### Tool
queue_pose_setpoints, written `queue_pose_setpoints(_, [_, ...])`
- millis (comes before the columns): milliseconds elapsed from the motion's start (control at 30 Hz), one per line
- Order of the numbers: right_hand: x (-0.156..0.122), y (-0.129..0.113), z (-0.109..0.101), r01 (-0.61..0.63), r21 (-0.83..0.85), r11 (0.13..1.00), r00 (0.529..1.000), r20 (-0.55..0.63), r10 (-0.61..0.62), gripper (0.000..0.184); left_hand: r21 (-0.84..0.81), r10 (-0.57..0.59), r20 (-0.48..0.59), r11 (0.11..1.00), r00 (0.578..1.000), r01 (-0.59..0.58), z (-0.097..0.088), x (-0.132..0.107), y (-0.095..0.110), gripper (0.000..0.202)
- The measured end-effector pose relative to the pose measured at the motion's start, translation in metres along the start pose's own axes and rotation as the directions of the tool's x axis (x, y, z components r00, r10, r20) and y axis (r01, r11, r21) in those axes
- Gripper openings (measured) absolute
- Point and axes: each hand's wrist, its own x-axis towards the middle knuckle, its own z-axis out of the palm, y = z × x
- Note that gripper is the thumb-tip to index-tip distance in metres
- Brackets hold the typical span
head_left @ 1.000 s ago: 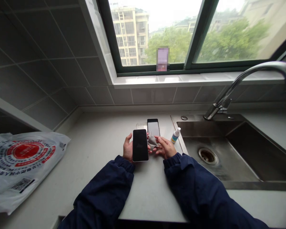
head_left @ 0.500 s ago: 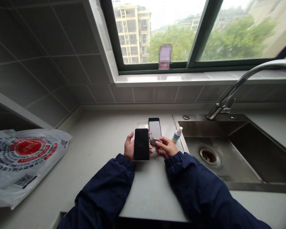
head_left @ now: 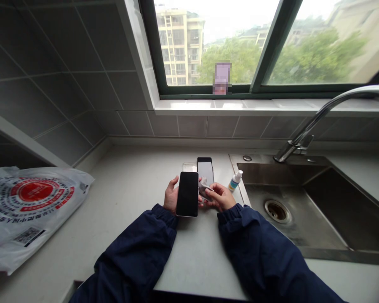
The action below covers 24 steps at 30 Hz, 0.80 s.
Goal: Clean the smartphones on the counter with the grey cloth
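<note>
My left hand [head_left: 171, 197] grips a smartphone [head_left: 187, 194] with a dark screen, its thumb at the left edge and fingertips showing at the right. A grey cloth [head_left: 204, 188] is pinched in my right hand [head_left: 221, 197], close against the phone's right side. Behind them a second phone [head_left: 205, 169] with a light screen lies on the counter, its lower part hidden by the cloth and hand. Beside that phone lies a clear, flat case-like piece [head_left: 188, 166], partly covered by the held phone. A small white-capped spray bottle [head_left: 235, 181] stands right of my right hand.
A steel sink [head_left: 322, 248] with a curved tap [head_left: 316, 113] is on the right. At the left a white plastic bag [head_left: 53, 227] with red and black print lies on the pale counter [head_left: 129, 181]. A window with a sill [head_left: 202, 106] is behind.
The cloth has shifted slightly at the phone's right edge, in my right hand. My left hand keeps hold of the phone; the whole view has tilted a little.
</note>
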Motion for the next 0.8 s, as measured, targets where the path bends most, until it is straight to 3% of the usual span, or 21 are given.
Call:
queue_pose_setpoints(133, [0.0, 0.0, -0.003, 0.05, -0.11, 0.993, 0.998, -0.03, -0.053, 0.052, -0.021, 0.034, -0.01, 0.999, 0.999, -0.034, -0.002, 0.0, 0.0, 0.08])
queue_pose_setpoints(233, [-0.001, -0.003, -0.004, 0.129, -0.238, 0.963, 0.98, -0.117, -0.16, 0.047, -0.012, 0.049, -0.03, 0.999, 0.998, -0.05, -0.003, 0.001, 0.0, 0.079])
queue_pose_setpoints(367, [-0.007, -0.012, -0.005, 0.28, -0.448, 0.849, 0.89, -0.21, -0.404, 0.035, 0.022, 0.053, -0.056, 0.998, 0.997, -0.051, -0.003, 0.0, 0.0, 0.079])
queue_pose_setpoints(533, [-0.018, -0.025, -0.004, 0.397, -0.627, 0.67, 0.786, -0.145, -0.601, 0.019, 0.029, 0.105, -0.092, 0.994, 0.99, -0.103, 0.001, -0.001, -0.001, 0.072])
queue_pose_setpoints(667, [-0.022, -0.028, -0.001, 0.422, -0.679, 0.601, 0.762, -0.093, -0.641, 0.022, 0.056, 0.187, -0.121, 0.982, 0.975, -0.181, 0.003, -0.001, 0.0, 0.063])
queue_pose_setpoints(800, [-0.023, -0.034, 0.0, 0.433, -0.69, 0.58, 0.749, -0.082, -0.657, 0.022, 0.065, 0.186, -0.142, 0.982, 0.972, -0.179, 0.002, 0.0, 0.0, 0.063])
